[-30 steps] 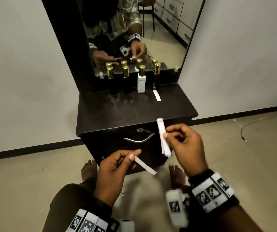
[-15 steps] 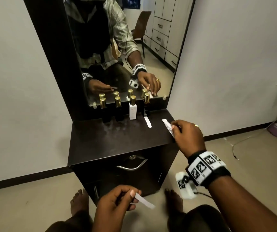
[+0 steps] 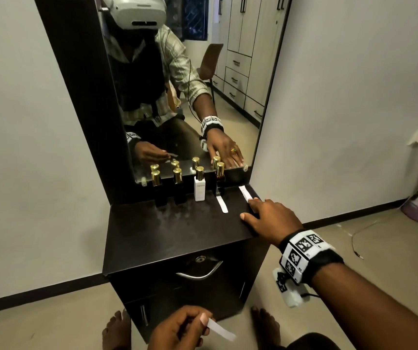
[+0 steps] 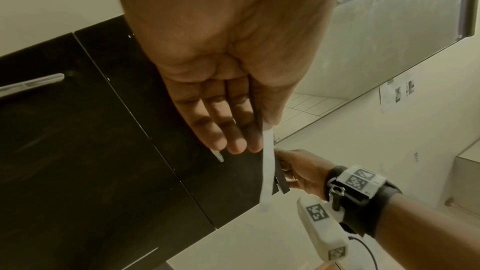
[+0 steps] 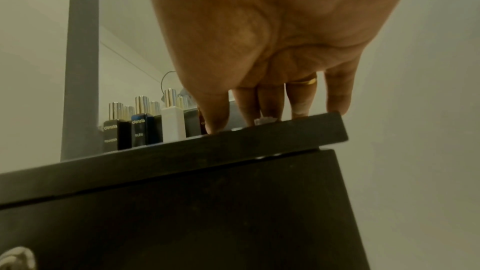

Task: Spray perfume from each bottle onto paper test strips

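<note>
Step in hand: laying out strips. Right hand [image 3: 270,218] rests flat, fingers straight, pressing a strip [image 3: 245,192] onto the table [image 3: 167,228] at its right rear corner. A second strip [image 3: 222,203] lies before the rightmost bottle [image 3: 219,180]. Left hand [image 3: 180,329] hangs low, pinching a third strip [image 3: 222,331].

Next, likely: set that strip down, or take a bottle and spray. No bottle is held.

Labels: white bottle [image 3: 199,186] and dark bottles [image 5: 124,130] read "clensta"; one adds "BLEU".

Your surroundings, off the worktop

A mirror [image 3: 228,79] stands at your twelve o'clock; a curved drawer handle [image 3: 199,272] sits below; cables [image 3: 362,238] trail at three o'clock.
</note>
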